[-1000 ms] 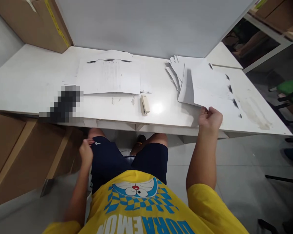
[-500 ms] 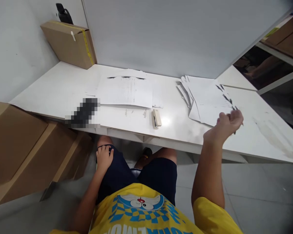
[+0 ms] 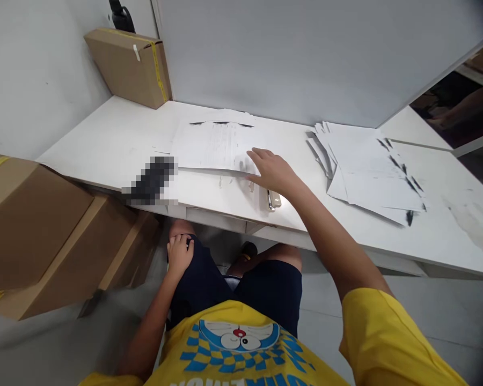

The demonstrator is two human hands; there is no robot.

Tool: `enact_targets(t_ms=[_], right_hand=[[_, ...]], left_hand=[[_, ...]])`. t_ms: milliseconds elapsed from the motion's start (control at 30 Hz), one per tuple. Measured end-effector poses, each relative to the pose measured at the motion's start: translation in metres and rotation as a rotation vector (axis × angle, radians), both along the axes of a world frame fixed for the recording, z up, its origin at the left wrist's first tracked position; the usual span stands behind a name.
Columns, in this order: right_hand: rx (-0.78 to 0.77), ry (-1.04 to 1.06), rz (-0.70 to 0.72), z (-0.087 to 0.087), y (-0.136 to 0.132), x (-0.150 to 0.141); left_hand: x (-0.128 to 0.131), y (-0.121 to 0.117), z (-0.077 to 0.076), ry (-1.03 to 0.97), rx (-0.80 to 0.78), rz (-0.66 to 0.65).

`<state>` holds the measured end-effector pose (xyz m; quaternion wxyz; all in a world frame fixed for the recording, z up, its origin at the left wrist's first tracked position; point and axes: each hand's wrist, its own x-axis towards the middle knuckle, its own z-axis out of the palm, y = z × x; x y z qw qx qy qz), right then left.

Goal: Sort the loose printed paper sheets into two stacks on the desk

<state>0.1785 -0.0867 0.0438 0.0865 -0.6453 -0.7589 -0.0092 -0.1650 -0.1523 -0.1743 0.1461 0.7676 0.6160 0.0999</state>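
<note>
- The left hand (image 3: 180,254) is laid on the navy shorts (image 3: 270,284), fingers slightly parted, nothing gripped.
- The cream stapler (image 3: 274,200) is partly covered by the right hand (image 3: 272,170); its fingers are spread, nothing grasped, at the left paper stack (image 3: 205,146); contact cannot be told.
- The right paper stack (image 3: 366,169) is fanned unevenly.
- The taped cardboard box (image 3: 131,69) is set far left.

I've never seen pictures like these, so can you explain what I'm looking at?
There's no machine, just someone's two bare hands. A camera worn on that person's head looks forward and down, so you see what they see. On the white table lie flat papers to the left, a messier paper pile to the right, and a stapler. The left hand rests on the leg. The right hand is by the flat papers and stapler; neither hand seems to hold anything.
</note>
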Motion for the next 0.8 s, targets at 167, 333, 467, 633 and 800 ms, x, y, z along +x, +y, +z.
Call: enact_targets(t_ms=[167,333,467,633,800], right_hand=[[-0.027,-0.208,-0.013,-0.014,0.021,-0.009],[-0.035,-0.314,-0.048,-0.011,0.015,-0.010],[-0.012,-0.336,-0.059,-0.009,0.009,-0.003],[0.122,-0.227,-0.105,-0.009,-0.007,0.015],[0.326,-0.161,-0.085,-0.022,-0.025,0.033]], left_hand=[[-0.003,0.001,-0.004,-0.038,-0.002,0.011],[-0.004,0.002,-0.005,-0.071,-0.009,0.020],[-0.004,0.002,-0.006,-0.082,-0.002,0.020],[-0.005,0.001,-0.008,-0.089,-0.002,0.022],[-0.009,0.000,-0.009,-0.150,0.039,0.007]])
